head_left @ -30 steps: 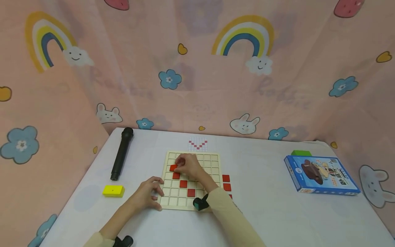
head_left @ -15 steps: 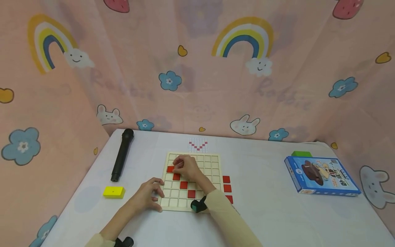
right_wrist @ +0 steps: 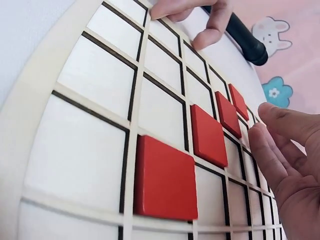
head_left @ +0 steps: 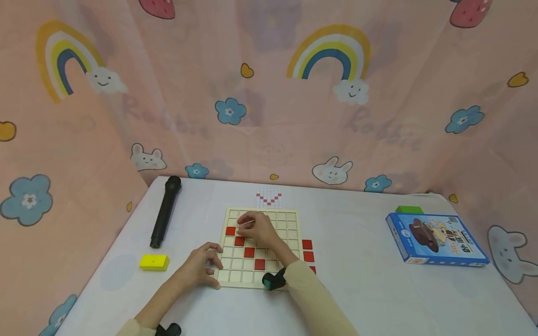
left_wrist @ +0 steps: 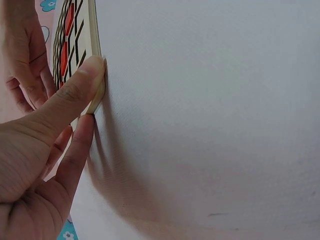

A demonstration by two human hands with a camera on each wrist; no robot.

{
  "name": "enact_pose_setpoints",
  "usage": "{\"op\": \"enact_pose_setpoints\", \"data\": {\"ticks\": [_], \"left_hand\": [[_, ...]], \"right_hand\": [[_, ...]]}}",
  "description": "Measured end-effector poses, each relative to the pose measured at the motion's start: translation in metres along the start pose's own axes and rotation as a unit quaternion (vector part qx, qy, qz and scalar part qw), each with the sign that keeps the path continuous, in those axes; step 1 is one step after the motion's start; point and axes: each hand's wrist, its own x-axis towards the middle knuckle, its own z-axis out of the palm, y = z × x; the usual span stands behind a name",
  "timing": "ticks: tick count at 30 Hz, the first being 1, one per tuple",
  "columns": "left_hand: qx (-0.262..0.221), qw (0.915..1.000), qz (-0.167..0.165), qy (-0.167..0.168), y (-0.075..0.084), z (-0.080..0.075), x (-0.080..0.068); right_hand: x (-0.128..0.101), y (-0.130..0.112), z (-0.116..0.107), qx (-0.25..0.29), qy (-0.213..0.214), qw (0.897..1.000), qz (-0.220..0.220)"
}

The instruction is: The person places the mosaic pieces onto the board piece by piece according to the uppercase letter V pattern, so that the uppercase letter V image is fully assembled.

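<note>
On the table lies a cream grid board [head_left: 236,276] with recessed square cells. Several red square tiles [right_wrist: 166,177] sit in its cells, forming a diagonal from the left column towards the near middle. My left hand [head_left: 195,265] holds the board's near left corner, thumb on the front edge and fingers along the left side. Over the board's upper left part hovers my right hand [head_left: 258,228], its fingers loosely bent with nothing between them. In the right wrist view, its fingertips [right_wrist: 265,109] are close beside the farthest tile [right_wrist: 238,100].
Three loose red tiles [head_left: 308,256] lie right of the board, the nearest partly behind the right sleeve. A paper pattern card [head_left: 269,198] lies beyond the board. Left are a black microphone-shaped object [head_left: 166,212] and a yellow block [head_left: 154,262]. At right, a blue box [head_left: 437,239] fronts a green block [head_left: 409,209].
My right hand has set the tile into the left column and let go, drawing slightly right with its fingers parted. The left hand has stayed at the board's corner.
</note>
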Motion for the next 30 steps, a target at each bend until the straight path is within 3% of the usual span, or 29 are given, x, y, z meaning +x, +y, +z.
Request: {"op": "enact_pose_setpoints", "data": {"ticks": [9,14,23,30], "left_hand": [[0.001,0.9998,-0.02,0.005,0.003,0.0,-0.001],[0.0,0.9995,-0.032,0.006,0.004,0.0,-0.003],[0.003,0.9996,-0.026,0.004,0.005,0.003,-0.002],[0.004,0.9999,-0.013,0.002,0.003,0.002,-0.001]], "right_hand": [[-0.022,0.005,-0.027,0.053,0.005,0.998,-0.012],[-0.035,0.012,-0.044,0.058,0.011,0.998,-0.021],[-0.066,0.026,-0.079,0.036,0.06,0.997,0.03],[-0.104,0.034,-0.108,0.002,0.083,0.996,0.032]]}}
